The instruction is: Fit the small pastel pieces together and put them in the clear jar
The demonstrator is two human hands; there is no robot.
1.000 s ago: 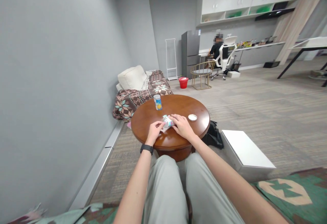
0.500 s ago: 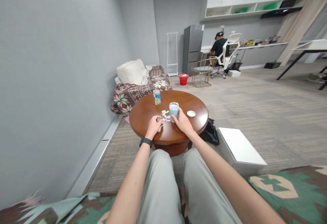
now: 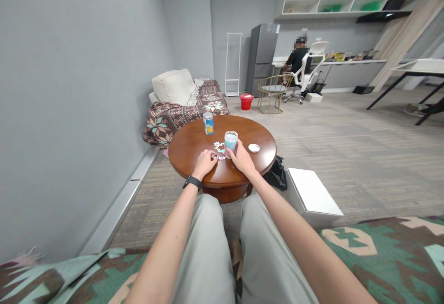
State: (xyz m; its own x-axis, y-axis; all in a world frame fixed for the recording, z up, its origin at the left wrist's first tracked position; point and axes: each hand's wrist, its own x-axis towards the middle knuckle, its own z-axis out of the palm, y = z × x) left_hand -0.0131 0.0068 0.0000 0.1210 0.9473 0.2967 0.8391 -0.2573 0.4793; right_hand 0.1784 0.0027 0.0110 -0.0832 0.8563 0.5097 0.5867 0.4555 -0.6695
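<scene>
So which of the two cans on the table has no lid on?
The clear can with the light blue label, the one the right hand is holding. Its top is open. The other can, blue and yellow, stands farther back, untouched, with its top closed.

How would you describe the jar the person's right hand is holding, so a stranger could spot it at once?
On the round wooden table, the jar stands upright in the right hand, beside scattered small pieces. Unlike the closed blue-and-yellow can behind it, it is clear, open-topped and pale blue inside.
</scene>
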